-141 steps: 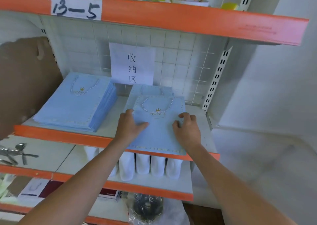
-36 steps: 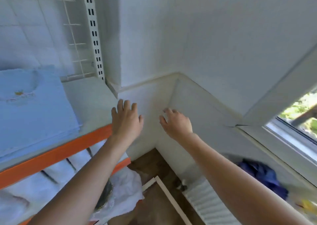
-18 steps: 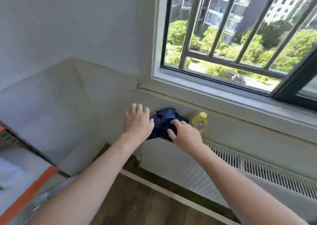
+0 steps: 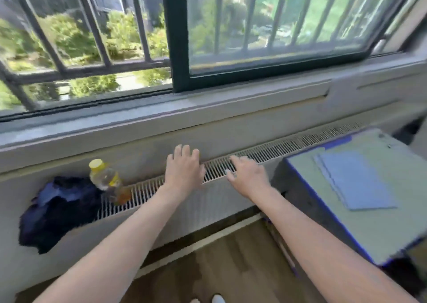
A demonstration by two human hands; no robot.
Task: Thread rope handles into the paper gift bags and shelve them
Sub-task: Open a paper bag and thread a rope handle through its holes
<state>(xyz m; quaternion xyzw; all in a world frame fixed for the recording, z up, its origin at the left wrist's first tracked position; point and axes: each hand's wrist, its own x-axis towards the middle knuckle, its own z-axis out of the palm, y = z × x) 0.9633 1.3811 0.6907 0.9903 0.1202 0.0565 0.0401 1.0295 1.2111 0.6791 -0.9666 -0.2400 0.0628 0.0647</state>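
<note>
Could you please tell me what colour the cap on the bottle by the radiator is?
The bottle's cap is yellow, seen clearly in the head view.

Two bare forearms run up from the bottom corners of the frame toward its middle. No sleeve, cuff, watch, band or glove shows on either one; both are uncovered from the frame edge to the wrist. The left hand [image 4: 183, 170] and the right hand [image 4: 248, 175] are bare too, with no ring visible. The picture is blurred, so nails and finer marks cannot be made out. At the bottom edge, near the centre, a small pale rounded shape shows, maybe a shoe tip [image 4: 218, 299].
</note>
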